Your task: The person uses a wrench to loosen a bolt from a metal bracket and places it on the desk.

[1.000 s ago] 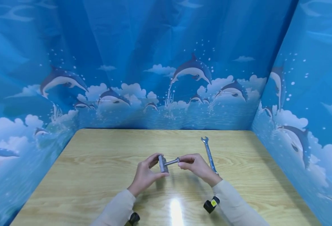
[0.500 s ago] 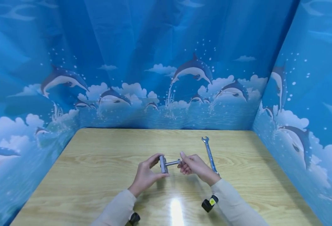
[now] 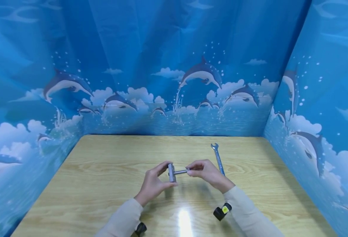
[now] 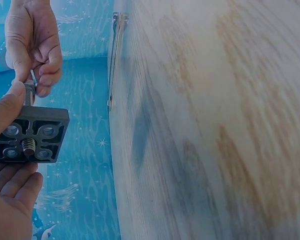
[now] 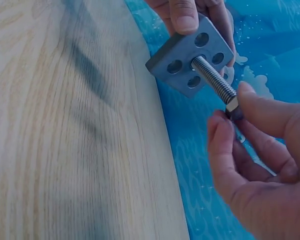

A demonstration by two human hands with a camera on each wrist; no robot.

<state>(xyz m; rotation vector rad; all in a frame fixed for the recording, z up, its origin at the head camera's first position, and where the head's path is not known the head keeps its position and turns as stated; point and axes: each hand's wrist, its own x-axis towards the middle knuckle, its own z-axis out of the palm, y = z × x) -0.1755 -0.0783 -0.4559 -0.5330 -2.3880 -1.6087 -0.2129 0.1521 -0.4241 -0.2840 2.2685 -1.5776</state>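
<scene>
My left hand [image 3: 152,184] grips a square grey plate [image 5: 182,62] by opposite edges, thumb on one side and fingers on the other. Four-hole face aside, a threaded bolt [image 5: 215,80] passes through the plate's middle; its tip pokes out of the ribbed back in the left wrist view. At the bolt's hex head [image 5: 233,106], the thumb and fingers of my right hand [image 3: 207,172] pinch it. Both hands hold the piece above the table, with the bolt pointing roughly sideways in the head view.
A combination wrench [image 3: 218,158] lies on the wooden table [image 3: 111,158] behind my right hand, its lower end hidden by that hand. Blue dolphin-print curtains [image 3: 150,82] stand along the back and sides of the table.
My right hand let its thumb lift off the bolt head half a second ago, and now pinches the head again. The left hand and plate have hardly moved.
</scene>
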